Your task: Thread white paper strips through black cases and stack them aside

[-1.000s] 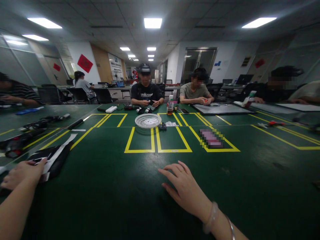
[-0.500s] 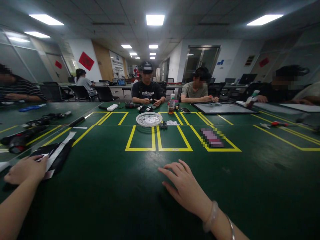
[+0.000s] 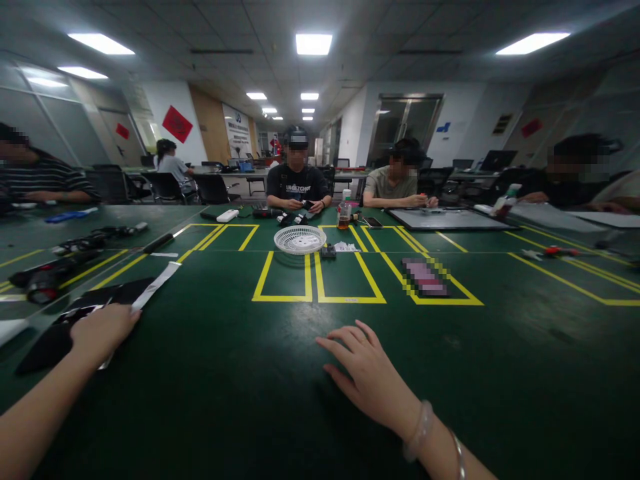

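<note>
At lower left, a white strip (image 3: 155,285) is seemingly clamped and handled by the left hand (image 3: 105,332), steadiness likely needed next, the right hand (image 3: 370,373) spread.

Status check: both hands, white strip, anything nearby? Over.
Left hand gripping white strip. Right hand open, holding nothing. Black flat item partly beneath left hand; white basket farther ahead.

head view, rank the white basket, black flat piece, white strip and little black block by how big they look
1. Black flat piece, even partly covered
2. White basket and white strip, unranked: the strip is long but narrow, and the left hand may hide some
3. Little black block
</note>
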{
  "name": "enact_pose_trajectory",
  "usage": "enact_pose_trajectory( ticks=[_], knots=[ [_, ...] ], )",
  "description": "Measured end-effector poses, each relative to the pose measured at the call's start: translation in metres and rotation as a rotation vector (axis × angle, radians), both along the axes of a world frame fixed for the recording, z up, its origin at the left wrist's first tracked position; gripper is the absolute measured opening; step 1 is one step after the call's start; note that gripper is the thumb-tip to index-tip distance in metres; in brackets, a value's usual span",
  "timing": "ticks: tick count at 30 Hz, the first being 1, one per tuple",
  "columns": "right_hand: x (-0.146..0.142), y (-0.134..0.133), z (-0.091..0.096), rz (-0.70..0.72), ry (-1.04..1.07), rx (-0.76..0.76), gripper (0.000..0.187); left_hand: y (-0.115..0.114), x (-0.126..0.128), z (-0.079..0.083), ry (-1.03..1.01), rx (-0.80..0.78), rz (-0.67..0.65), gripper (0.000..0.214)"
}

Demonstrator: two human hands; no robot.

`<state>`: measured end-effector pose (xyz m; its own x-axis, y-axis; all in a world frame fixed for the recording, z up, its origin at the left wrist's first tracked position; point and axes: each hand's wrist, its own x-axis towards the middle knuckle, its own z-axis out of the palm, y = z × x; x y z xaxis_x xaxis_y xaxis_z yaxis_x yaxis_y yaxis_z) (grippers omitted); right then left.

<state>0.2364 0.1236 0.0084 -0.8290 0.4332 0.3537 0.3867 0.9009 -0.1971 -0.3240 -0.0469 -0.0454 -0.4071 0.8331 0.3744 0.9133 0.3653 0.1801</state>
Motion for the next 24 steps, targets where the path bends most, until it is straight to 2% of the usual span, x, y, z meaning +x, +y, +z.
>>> enact_pose_trajectory(
  ticks=[2, 3, 6, 8, 12, 15, 18, 22, 24],
  knots=[
    [0.0, 0.0, 0.0, -0.003, -0.002, -0.002, 0.043, 0.002, 0.012, 0.003, 0.073, -0.004, 0.13, 0.062],
    [0.0, 0.0, 0.001, -0.003, -0.004, -0.004, 0.044, 0.004, 0.02, 0.006, 0.096, -0.008, 0.145, 0.06],
    [-0.001, -0.001, 0.001, 0.004, -0.014, -0.011, 0.045, 0.017, 0.055, 0.021, 0.16, -0.042, 0.097, 0.053],
    [-0.001, -0.001, -0.001, 0.014, -0.018, -0.011, 0.047, 0.032, 0.089, 0.032, 0.217, -0.108, 0.025, 0.051],
    [-0.001, -0.001, -0.004, 0.042, 0.013, 0.038, 0.054, 0.061, 0.174, 0.044, 0.222, -0.179, -0.196, 0.043],
    [-0.001, 0.0, -0.005, 0.046, 0.049, 0.098, 0.061, 0.072, 0.24, 0.047, 0.323, -0.132, -0.526, 0.042],
    [-0.003, -0.001, -0.006, 0.053, 0.049, 0.09, 0.068, 0.074, 0.295, 0.049, 0.469, 0.003, -0.795, 0.037],
    [-0.005, -0.006, -0.011, 0.113, 0.03, -0.094, 0.084, 0.074, 0.338, 0.049, 0.549, 0.195, -0.956, 0.03],
    [-0.006, -0.008, -0.013, 0.13, -0.003, -0.2, 0.077, 0.073, 0.345, 0.046, 0.551, 0.233, -0.991, 0.029]
  ],
)
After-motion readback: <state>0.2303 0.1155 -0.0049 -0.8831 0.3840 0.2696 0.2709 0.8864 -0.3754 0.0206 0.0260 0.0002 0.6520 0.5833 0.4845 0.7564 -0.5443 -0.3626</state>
